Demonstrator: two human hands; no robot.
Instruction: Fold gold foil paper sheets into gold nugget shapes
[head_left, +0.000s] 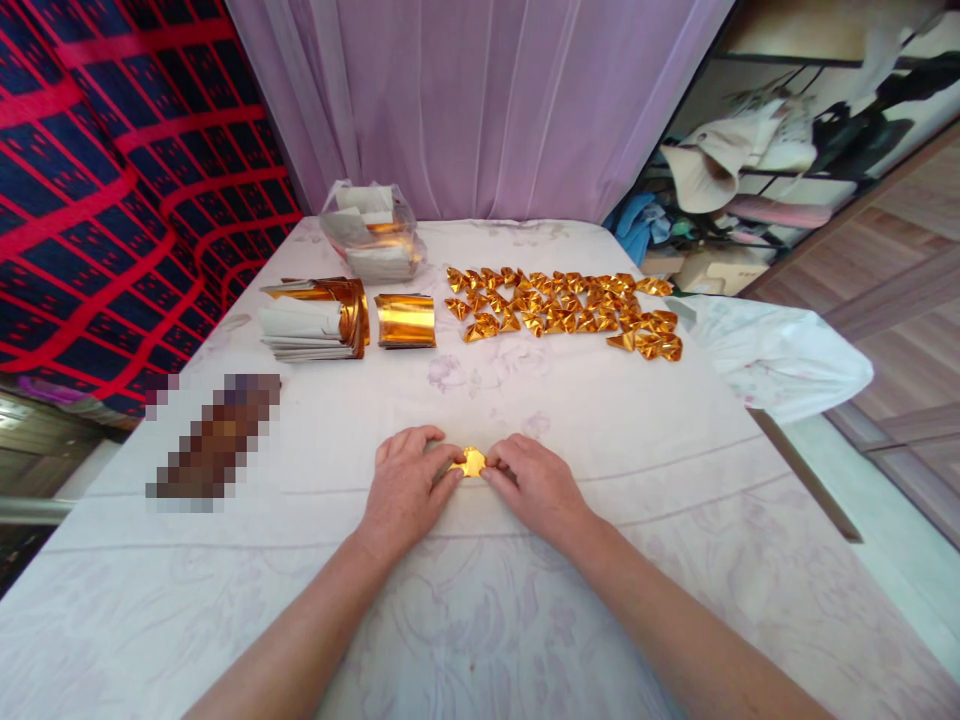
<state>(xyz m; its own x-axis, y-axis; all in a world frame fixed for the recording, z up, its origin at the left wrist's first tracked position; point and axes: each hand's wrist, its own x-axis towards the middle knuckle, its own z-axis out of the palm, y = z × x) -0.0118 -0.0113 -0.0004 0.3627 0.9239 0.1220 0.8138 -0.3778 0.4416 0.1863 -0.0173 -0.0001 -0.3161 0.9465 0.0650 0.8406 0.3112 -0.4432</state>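
A small folded piece of gold foil paper (472, 462) sits just above the white flowered cloth, between my two hands. My left hand (412, 478) pinches its left end between thumb and index finger. At the right end, the thumb and fingers of my right hand (534, 482) are closed on the same piece. Farther back lie rows of finished-looking folded gold foil shapes (559, 302). A short stack of flat gold foil sheets (406, 321) rests left of those rows, beside a larger, fanned pile of foil sheets (315, 320) with grey backs.
A clear plastic bag (371, 232) holding more sheets stands at the back left. Left of my hands is a blurred-out item (221, 440). A white bag (787, 350) hangs past the right table edge, near cluttered shelves (750, 170). Purple curtain (480, 110) closes off the back.
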